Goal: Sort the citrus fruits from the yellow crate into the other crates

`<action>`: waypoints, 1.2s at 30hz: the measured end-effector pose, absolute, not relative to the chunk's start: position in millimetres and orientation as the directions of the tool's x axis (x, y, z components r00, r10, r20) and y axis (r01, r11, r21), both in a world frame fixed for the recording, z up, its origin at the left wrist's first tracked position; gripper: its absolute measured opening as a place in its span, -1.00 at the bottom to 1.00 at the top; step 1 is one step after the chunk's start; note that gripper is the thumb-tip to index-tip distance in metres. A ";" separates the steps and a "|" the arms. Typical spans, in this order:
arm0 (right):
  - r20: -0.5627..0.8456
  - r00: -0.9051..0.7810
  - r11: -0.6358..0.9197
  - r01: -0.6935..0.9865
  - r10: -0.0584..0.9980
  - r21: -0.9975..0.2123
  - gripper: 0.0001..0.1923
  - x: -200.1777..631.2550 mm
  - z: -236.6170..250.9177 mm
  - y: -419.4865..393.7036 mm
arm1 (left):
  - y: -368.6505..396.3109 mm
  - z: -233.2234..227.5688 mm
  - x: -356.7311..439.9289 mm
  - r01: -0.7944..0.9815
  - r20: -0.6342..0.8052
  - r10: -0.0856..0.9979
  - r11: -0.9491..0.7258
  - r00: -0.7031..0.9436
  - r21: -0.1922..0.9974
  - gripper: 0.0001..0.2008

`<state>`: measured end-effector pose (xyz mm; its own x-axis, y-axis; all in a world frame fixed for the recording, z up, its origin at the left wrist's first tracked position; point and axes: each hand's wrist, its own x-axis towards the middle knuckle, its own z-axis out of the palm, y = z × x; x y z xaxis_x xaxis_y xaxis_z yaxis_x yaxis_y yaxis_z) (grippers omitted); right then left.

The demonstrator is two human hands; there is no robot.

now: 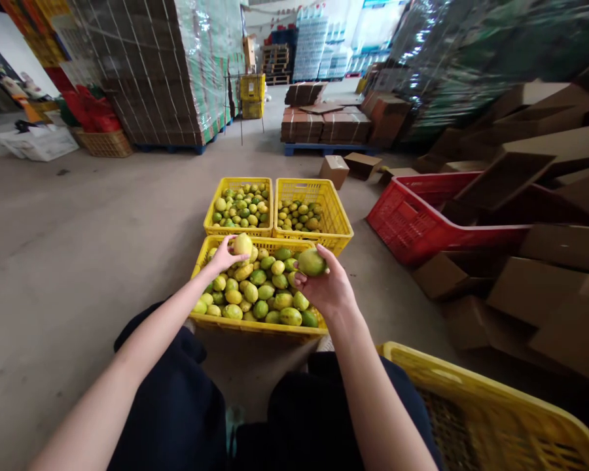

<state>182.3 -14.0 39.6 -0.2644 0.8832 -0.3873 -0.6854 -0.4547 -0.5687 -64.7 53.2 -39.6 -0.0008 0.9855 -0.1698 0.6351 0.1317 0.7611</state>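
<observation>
My left hand (224, 256) is closed around a yellow lemon (243, 244), held over the far left part of the near yellow crate (255, 323). In my right hand (331, 282) sits a greener lemon (312, 262), gripped by thumb and fingers above the crate's right side. Below both hands, the near crate is full of loose lemons (262, 292), from green to yellow. Just beyond it stand two more yellow crates side by side. Lemons fill much of the far left crate (213, 212), while the far right crate (341, 212) has a lower heap.
A yellow crate (471, 376) stands close by my right leg. To the right are a red crate (397, 219) and a pile of cardboard boxes (544, 288). Flattened cartons on a blue pallet (324, 149) and wrapped stacks (147, 72) stand farther back.
</observation>
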 end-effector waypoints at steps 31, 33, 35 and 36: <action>-0.172 -0.003 -0.163 -0.334 0.985 -0.928 -0.59 133.5 27.7 -11.6 | -28.9 1.3 -20.2 -0.042 -0.069 0.994 0.073 0.080 0.996 -0.47; -0.037 0.061 -0.027 -0.157 0.997 -0.987 -0.58 134.4 28.9 -14.5 | -25.0 1.4 -22.3 -0.053 -0.009 1.000 0.010 0.013 0.999 -0.39; 0.134 0.098 0.126 0.085 0.986 -0.988 -0.57 136.0 29.5 -16.7 | -21.7 1.9 -25.3 -0.014 0.097 0.992 -0.098 -0.085 0.995 -0.33; 0.217 0.092 0.196 0.196 0.972 -0.961 -0.55 136.6 29.4 -17.5 | -20.7 2.3 -26.8 0.018 0.157 0.980 -0.156 -0.118 0.988 -0.33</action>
<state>136.6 -17.5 29.4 0.0915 0.9719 0.2169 0.1965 0.1959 -0.9607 -26.8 -20.7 2.3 -0.1182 0.9804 0.1574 0.0185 -0.1563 0.9875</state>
